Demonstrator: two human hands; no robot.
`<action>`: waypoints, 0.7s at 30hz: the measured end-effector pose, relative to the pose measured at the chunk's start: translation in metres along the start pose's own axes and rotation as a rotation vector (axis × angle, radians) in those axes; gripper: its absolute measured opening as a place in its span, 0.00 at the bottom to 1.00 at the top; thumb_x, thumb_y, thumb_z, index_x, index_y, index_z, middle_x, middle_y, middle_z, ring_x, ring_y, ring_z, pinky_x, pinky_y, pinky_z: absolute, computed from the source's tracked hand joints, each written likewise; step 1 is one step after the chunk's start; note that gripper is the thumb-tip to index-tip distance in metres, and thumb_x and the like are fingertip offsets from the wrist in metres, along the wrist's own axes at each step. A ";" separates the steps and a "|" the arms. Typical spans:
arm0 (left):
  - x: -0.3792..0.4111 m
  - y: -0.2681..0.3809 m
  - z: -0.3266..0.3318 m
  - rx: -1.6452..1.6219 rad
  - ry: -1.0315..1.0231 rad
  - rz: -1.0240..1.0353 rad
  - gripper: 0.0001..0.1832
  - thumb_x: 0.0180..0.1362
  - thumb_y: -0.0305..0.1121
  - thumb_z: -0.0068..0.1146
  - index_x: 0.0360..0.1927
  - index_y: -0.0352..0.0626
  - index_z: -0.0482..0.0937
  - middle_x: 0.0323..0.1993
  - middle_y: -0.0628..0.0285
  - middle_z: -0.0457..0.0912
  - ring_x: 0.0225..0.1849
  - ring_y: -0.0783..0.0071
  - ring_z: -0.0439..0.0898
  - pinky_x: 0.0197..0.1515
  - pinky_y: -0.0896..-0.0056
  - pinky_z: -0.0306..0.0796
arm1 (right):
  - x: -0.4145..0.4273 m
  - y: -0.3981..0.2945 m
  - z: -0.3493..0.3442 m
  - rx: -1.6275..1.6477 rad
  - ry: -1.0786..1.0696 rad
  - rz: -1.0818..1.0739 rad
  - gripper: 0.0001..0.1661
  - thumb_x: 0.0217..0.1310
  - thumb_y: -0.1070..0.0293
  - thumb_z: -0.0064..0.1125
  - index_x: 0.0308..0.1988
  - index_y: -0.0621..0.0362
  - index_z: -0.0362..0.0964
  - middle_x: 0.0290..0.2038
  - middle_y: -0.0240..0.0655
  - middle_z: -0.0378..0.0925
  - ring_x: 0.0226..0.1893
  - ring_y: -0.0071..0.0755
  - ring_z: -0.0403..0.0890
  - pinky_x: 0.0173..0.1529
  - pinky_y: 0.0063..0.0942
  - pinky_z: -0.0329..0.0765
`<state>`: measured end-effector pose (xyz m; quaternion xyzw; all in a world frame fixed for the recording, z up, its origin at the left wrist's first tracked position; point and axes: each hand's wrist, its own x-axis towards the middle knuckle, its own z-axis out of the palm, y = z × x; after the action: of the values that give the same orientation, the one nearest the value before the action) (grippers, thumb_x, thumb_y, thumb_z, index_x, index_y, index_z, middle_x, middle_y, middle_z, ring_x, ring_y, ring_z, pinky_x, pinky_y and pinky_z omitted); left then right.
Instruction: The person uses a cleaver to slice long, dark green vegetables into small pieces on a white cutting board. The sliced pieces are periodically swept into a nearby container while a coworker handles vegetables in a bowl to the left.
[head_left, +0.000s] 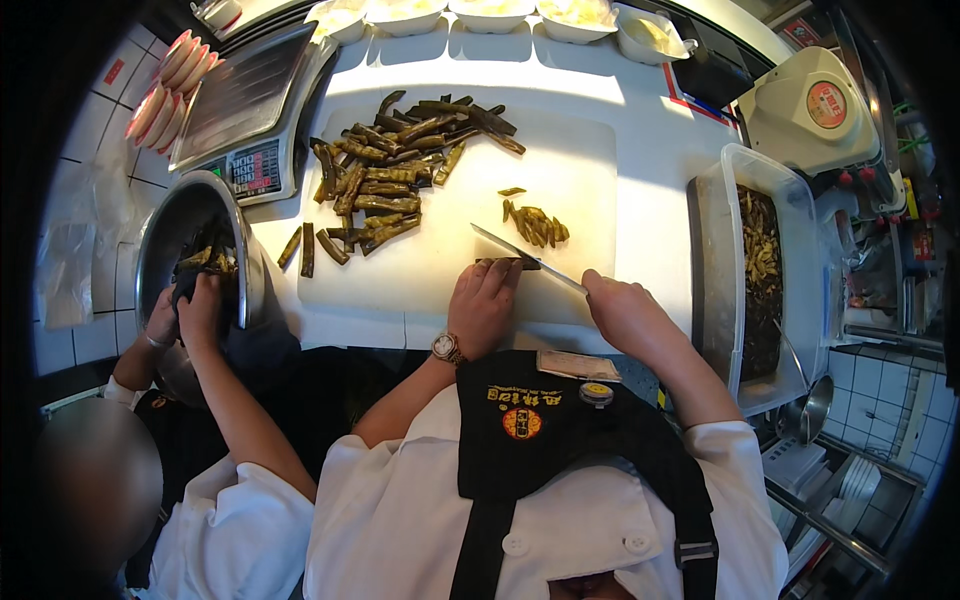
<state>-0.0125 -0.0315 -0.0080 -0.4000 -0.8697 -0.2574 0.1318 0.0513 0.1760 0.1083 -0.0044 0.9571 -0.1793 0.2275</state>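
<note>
My left hand (484, 298), with a watch on the wrist, holds a dark green stalk piece (531, 264) down on the white cutting board (360, 292) with its fingertips. My right hand (626, 309) grips the handle of a knife (517, 253). Its blade slants up and left across the stalk piece, beside my left fingertips. Just beyond the blade lies a small heap of slanted slices (536, 227), and one loose slice (511, 191) is apart from it. A large pile of uncut dark green stalks (394, 169), possibly pickled, covers the board's upper left.
At left, a co-worker's hands (196, 311) reach into a steel bowl (251, 247) of dark vegetable pieces. Behind it are a digital scale (259, 169) and stacked bowls (161, 112). A clear plastic tub (799, 225) of chopped food stands right; filled white containers (491, 19) line the back.
</note>
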 end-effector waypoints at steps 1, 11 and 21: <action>0.001 0.000 -0.002 -0.018 -0.005 -0.003 0.23 0.50 0.26 0.55 0.53 0.40 0.78 0.49 0.59 0.77 0.52 0.59 0.74 0.56 0.58 0.68 | 0.002 -0.001 0.000 0.004 -0.003 0.003 0.05 0.59 0.79 0.46 0.37 0.64 0.60 0.27 0.54 0.78 0.31 0.62 0.81 0.36 0.50 0.77; 0.000 -0.002 -0.001 -0.085 0.036 0.005 0.24 0.49 0.24 0.55 0.53 0.39 0.77 0.50 0.58 0.76 0.53 0.58 0.74 0.57 0.58 0.68 | 0.011 -0.007 0.002 0.085 0.052 0.014 0.05 0.58 0.78 0.46 0.36 0.65 0.60 0.27 0.55 0.78 0.31 0.62 0.81 0.35 0.50 0.78; 0.001 -0.001 -0.003 -0.121 -0.003 -0.021 0.23 0.50 0.25 0.53 0.53 0.38 0.76 0.51 0.57 0.76 0.54 0.58 0.73 0.59 0.58 0.67 | 0.024 -0.018 0.013 -0.036 0.088 -0.038 0.04 0.59 0.78 0.45 0.37 0.65 0.61 0.27 0.54 0.78 0.30 0.61 0.81 0.34 0.49 0.78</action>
<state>-0.0142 -0.0334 -0.0051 -0.3985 -0.8568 -0.3104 0.1035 0.0344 0.1522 0.0931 -0.0186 0.9690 -0.1662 0.1816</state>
